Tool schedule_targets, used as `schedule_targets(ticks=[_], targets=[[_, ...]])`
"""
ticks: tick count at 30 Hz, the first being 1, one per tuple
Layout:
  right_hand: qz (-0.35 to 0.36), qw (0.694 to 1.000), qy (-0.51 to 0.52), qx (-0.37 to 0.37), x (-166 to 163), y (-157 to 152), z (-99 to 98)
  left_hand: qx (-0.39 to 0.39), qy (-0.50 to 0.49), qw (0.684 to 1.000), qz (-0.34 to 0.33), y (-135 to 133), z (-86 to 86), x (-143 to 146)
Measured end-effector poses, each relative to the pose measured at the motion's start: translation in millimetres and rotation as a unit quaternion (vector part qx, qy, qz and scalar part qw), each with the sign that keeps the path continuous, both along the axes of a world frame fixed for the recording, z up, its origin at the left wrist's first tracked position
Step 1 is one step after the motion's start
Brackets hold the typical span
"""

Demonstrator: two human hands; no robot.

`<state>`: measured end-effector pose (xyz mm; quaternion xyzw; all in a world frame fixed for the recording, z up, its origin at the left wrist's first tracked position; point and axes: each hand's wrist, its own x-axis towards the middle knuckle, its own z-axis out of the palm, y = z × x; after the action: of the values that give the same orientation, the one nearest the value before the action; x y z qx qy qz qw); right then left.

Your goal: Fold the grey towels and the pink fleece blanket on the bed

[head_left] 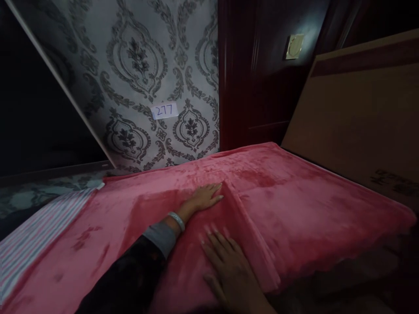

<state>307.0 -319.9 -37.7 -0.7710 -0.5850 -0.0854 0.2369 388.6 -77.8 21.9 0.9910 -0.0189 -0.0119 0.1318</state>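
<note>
A plush pink-red blanket (294, 205) covers most of the surface before me, with a raised fold running from the middle toward the front right. My left hand (206, 197), a bracelet at its wrist, lies flat on the blanket beside the far end of that fold, fingers spread. Nearer to me, my right hand (229, 261) rests palm down on the darker brushed area left of the fold. Its fingers are apart and slightly blurred. Neither hand grips anything.
Striped cloth (46, 235) lies along the left. A large dark screen (42, 96) stands at the upper left. Patterned wallpaper (140, 61) bears a paper label (164, 110) reading 277. A dark red door (255, 65) and a large cardboard box (363, 109) stand at the right.
</note>
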Motion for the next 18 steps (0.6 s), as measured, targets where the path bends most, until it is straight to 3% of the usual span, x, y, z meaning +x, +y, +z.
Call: schedule_targets(ticks=[10,14,18], targets=[[-0.028,0.994,-0.060,0.086,-13.9,-13.5,-23.5,0.023,0.005,0.999,0.026,-9.2,3.9,-4.6],[-0.019,0.999,-0.031,0.040,-16.0,-24.9,-5.1,0.047,0.009,0.998,0.032,-16.4,14.3,-7.2],[-0.003,1.000,0.011,-0.021,-11.6,-16.3,34.7,0.016,-0.012,1.000,-0.008,-13.3,38.0,-24.8]])
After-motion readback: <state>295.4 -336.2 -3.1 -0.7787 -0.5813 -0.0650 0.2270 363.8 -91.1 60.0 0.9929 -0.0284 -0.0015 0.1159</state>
